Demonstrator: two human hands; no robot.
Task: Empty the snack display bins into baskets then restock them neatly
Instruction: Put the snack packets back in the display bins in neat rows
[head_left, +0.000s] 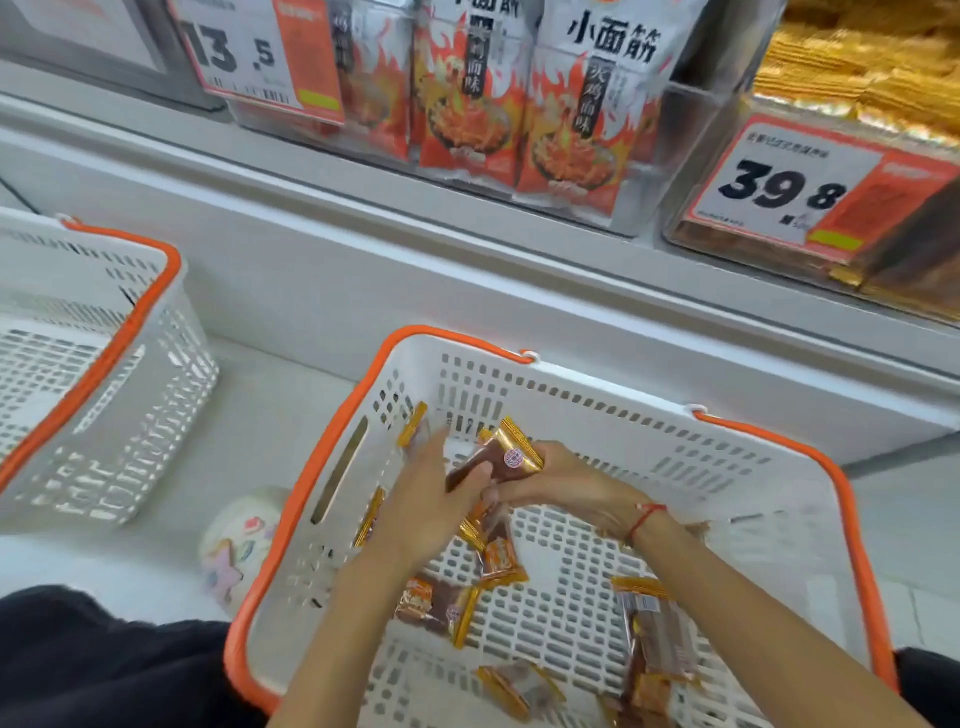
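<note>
- Gathering packets over the near basket (519, 358): both hands meet above its white slotted floor, low inside the orange rim.
- The right hand (566, 488) has its fingers curled round a small stack of brown, gold-edged snack packets (511, 457), held edge-up so the round sticker on the top one faces the camera.
- The left hand (431, 499) comes in from the other side with fingers fairly straight, pressing flat against the stack; I read that as squaring the packets up, not gripping them.
- Holding them as one tidy block makes sense for neat restocking: a squared stack should slot into a bin more easily than loose pieces.
- More loose packets (441, 608) of the same kind lie scattered on the basket floor, some flat, some leaning on the left wall, so the collecting looks only partly done.
- A second basket (104, 332) sits well apart to the left; what it holds I cannot tell.
- Up on the shelf, the clear display bin behind the 39.8 price card (795, 197) holds brown and gold packets, likely where this stack belongs.
- Beside it, the red flame-printed bags (571, 145) stand upright in their own bin.
</note>
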